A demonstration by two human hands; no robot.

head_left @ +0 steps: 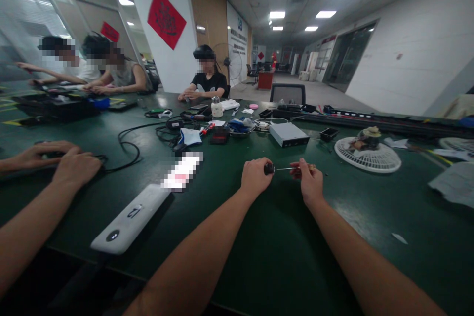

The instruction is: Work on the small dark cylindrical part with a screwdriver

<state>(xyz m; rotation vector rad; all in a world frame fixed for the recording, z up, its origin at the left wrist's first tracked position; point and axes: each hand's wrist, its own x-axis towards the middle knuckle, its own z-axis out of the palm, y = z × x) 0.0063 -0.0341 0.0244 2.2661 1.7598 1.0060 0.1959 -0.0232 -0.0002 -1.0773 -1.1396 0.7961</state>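
Note:
My left hand (255,177) is closed round the dark handle of a screwdriver (284,169), just above the green tabletop. Its thin metal shaft points right, toward my other hand. My right hand (311,185) pinches a small brass-coloured piece (311,167) at the shaft's tip; the fingers cover most of it, so its kind is unclear. Beyond my hands lies a grey box-shaped unit (289,134). To the left of my left forearm rests a long white device (129,219) marked 12, next to a blurred bright panel.
A co-worker's hands (70,163) work at the left near a black cable (135,158). Tools, a blue-and-white cloth (191,136) and a white jar (217,107) lie behind. A white fan grille (366,154) sits at right, near crumpled grey sheeting (454,182). Three people sit across the table.

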